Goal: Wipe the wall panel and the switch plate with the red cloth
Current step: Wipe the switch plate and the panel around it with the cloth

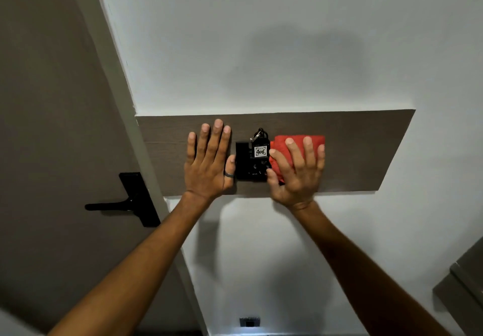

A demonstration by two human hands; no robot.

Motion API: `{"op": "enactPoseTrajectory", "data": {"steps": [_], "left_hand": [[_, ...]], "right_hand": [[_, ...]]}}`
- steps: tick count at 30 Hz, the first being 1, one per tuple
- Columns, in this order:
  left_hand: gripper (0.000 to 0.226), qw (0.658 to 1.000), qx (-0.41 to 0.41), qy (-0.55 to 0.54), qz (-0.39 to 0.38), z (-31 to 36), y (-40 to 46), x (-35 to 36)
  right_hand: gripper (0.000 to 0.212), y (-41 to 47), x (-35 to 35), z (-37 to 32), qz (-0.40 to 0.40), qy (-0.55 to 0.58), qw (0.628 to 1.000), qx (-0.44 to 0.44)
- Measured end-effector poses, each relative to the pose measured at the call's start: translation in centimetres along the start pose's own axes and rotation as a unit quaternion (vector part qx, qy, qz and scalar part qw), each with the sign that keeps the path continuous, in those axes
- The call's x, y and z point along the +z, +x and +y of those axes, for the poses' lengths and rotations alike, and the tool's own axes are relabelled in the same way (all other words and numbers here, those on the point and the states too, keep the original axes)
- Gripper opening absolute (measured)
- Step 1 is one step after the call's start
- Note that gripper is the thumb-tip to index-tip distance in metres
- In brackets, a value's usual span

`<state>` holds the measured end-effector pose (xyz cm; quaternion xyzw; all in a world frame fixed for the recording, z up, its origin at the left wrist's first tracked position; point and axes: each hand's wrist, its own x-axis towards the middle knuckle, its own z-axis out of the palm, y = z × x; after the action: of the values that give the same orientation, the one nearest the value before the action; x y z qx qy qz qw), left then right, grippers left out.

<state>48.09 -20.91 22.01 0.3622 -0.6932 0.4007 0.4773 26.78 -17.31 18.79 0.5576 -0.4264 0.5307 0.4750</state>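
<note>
A brown wood-grain wall panel [366, 150] runs across the white wall. A black switch plate [245, 163] sits near its middle, with a key tag marked 406 [260, 151] hanging in front of it. My right hand [296, 171] presses a folded red cloth [296, 142] flat against the panel, just right of the switch plate. My left hand [209, 160] lies flat on the panel just left of the plate, fingers spread, a ring on the thumb, holding nothing.
A brown door [52, 100] with a black lever handle [125, 202] stands at the left. A small wall outlet [249, 322] sits low on the white wall. A grey cabinet corner [465, 283] shows at the lower right.
</note>
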Motion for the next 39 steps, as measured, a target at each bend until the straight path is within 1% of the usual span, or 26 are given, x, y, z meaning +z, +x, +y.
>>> {"op": "enactPoseTrajectory", "data": {"steps": [1, 3, 4, 5, 7, 8, 10, 11, 12, 14, 15, 16, 18, 20, 23, 25, 27, 29, 30, 32, 34, 35, 38, 39], "left_hand": [[0.063, 1.0, 0.002, -0.003, -0.002, 0.0, 0.0, 0.0], [0.064, 1.0, 0.001, -0.002, -0.004, -0.3, -0.1, 0.1], [0.064, 1.0, -0.004, 0.002, -0.003, -0.3, -0.2, 0.2], [0.064, 1.0, -0.006, 0.002, -0.003, -0.2, -0.1, 0.2], [0.064, 1.0, -0.001, -0.013, -0.003, -0.1, -0.2, 0.3], [0.064, 1.0, 0.002, -0.012, 0.001, -0.2, -0.3, 0.4], [0.064, 1.0, -0.001, 0.002, -0.001, -0.3, -0.3, 0.4], [0.065, 1.0, -0.002, 0.002, -0.004, -0.3, -0.3, 0.3], [0.064, 1.0, 0.0, -0.005, -0.006, -0.2, -0.2, 0.1], [0.063, 1.0, 0.005, -0.015, -0.008, -0.3, -0.1, 0.1], [0.063, 1.0, 0.002, -0.01, -0.006, -0.3, -0.1, 0.2], [0.063, 1.0, 0.001, -0.003, -0.003, -0.4, 0.0, 0.3], [0.063, 1.0, -0.001, 0.002, -0.002, -0.4, -0.1, 0.2], [0.064, 1.0, 0.003, 0.0, -0.009, -0.3, -0.1, 0.1], [0.063, 1.0, 0.002, -0.003, -0.011, -0.5, -0.3, 0.3], [0.063, 1.0, 0.0, -0.001, -0.011, -0.4, -0.3, 0.4], [0.064, 1.0, 0.004, -0.006, -0.01, -0.4, -0.3, 0.3], [0.065, 1.0, 0.004, 0.0, -0.008, -0.4, -0.3, 0.3], [0.065, 1.0, 0.003, 0.002, -0.005, -0.4, -0.3, 0.4], [0.065, 1.0, 0.001, -0.002, -0.003, -0.3, -0.4, 0.5], [0.064, 1.0, 0.002, 0.0, -0.005, -0.4, -0.5, 0.6], [0.064, 1.0, -0.001, -0.001, -0.007, -0.5, -0.5, 0.8], [0.064, 1.0, 0.001, -0.002, -0.002, -0.5, -0.8, 0.9], [0.064, 1.0, 0.003, 0.002, 0.002, -0.6, -0.7, 0.9]], "right_hand": [[0.037, 0.1, -0.1, 0.6, -0.003, 0.006, 1.0, -0.01], [0.035, 0.5, -0.4, 0.7, 0.012, 0.011, 0.997, 0.069], [0.035, 0.5, -0.6, 0.3, 0.012, 0.011, 0.995, 0.095], [0.036, 0.3, -0.7, 0.2, 0.0, 0.011, 0.997, 0.076], [0.038, 0.0, -0.9, 1.2, -0.02, 0.017, 0.999, -0.032], [0.039, 0.1, -1.0, 1.6, -0.021, 0.021, 0.999, -0.044], [0.044, 0.9, -0.9, 0.6, -0.011, 0.034, 0.998, 0.054], [0.045, 1.0, -0.7, -0.4, -0.012, 0.035, 0.996, 0.085], [0.045, 0.7, -0.7, -1.0, -0.016, 0.035, 0.996, 0.075], [0.044, 0.2, -1.1, -0.1, -0.029, 0.033, 0.999, -0.013], [0.045, 0.3, -1.6, 1.0, -0.03, 0.036, 0.999, -0.02], [0.048, 0.6, -2.0, 1.8, -0.023, 0.036, 0.999, 0.011], [0.055, 1.4, -1.8, 0.8, -0.007, 0.014, 0.994, 0.113], [0.058, 2.0, -0.7, -1.5, -0.003, -0.005, 0.988, 0.152], [0.056, 1.3, -0.3, -1.4, -0.015, 0.002, 0.994, 0.108], [0.049, -1.3, -1.1, -0.4, -0.03, 0.005, 0.998, 0.055], [0.043, -3.6, -2.1, 0.7, -0.046, -0.015, 0.999, -0.01], [0.048, -3.1, -2.2, 2.0, -0.054, -0.018, 0.997, -0.051], [0.051, -1.9, -1.7, 2.2, -0.049, -0.017, 0.997, -0.052], [0.055, 0.4, -0.6, 1.2, -0.036, -0.007, 0.999, -0.002], [0.053, 1.2, 0.0, -0.2, -0.021, 0.004, 0.999, 0.042], [0.05, 0.8, -0.2, -0.4, -0.018, 0.008, 0.999, 0.039], [0.04, -1.3, -1.4, 1.3, -0.015, -0.02, 0.999, -0.04], [0.039, -1.2, -1.2, 1.2, -0.013, -0.02, 0.999, -0.023]]}}
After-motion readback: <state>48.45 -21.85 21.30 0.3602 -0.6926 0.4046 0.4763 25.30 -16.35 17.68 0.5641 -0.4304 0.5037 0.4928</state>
